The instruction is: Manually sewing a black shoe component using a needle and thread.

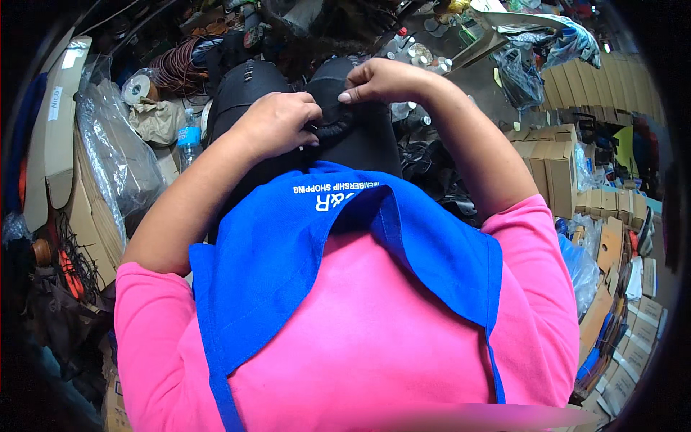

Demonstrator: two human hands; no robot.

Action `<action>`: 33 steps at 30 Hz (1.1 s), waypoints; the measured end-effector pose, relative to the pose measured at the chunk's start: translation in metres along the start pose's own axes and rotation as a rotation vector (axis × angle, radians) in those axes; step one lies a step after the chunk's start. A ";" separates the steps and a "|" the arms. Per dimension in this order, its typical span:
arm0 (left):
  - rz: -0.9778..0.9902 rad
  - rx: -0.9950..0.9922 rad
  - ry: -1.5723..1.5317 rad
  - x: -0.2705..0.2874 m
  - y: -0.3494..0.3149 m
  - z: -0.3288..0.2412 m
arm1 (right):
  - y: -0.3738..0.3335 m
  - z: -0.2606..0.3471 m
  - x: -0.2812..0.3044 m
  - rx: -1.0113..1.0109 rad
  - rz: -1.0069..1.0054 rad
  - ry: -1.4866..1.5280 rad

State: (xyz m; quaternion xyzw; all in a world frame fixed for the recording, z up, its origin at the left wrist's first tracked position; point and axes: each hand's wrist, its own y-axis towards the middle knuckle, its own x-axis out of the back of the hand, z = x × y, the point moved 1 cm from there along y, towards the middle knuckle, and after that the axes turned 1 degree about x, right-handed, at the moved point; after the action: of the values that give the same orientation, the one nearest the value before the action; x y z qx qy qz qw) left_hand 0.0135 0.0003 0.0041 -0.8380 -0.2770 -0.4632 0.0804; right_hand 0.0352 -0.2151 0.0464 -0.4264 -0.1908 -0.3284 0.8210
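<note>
A black, curved piece with a ridged lower edge (334, 128) lies over my dark-trousered lap; its exact kind is hard to make out against the black cloth. At its left side my left hand (277, 124) is closed, the curled fingertips gripping its edge. My right hand (380, 81) hovers by the upper right of the piece with thumb and forefinger pinched together. Whatever sits between those fingertips is too small or dark to see. Below the hands, a blue apron (263, 209) spreads over my pink shirt.
Left of my legs stand a water bottle (188, 137), a clear plastic bag (119, 151) and a white tape roll (137, 88). Beyond my knees, small bottles (410, 54) crowd the floor. Cardboard boxes (551, 165) are stacked at right, near a hanging plastic bag (520, 79).
</note>
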 end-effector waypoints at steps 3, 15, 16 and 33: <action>0.057 0.047 0.063 -0.001 0.004 -0.004 | -0.005 -0.015 -0.012 -0.026 -0.072 0.168; -0.042 0.052 0.072 -0.005 -0.008 -0.017 | -0.018 -0.011 -0.037 -0.004 -0.353 0.226; -0.124 0.061 -0.008 -0.001 -0.013 -0.018 | -0.019 -0.006 -0.037 0.032 -0.457 0.113; 0.143 0.162 -0.678 0.000 0.060 0.033 | -0.097 0.003 -0.021 0.097 -0.385 0.494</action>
State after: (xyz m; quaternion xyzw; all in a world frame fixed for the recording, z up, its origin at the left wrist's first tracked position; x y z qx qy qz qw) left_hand 0.0699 -0.0365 -0.0071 -0.9522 -0.2645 -0.1285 0.0823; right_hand -0.0479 -0.2454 0.0909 -0.2500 -0.0781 -0.5619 0.7846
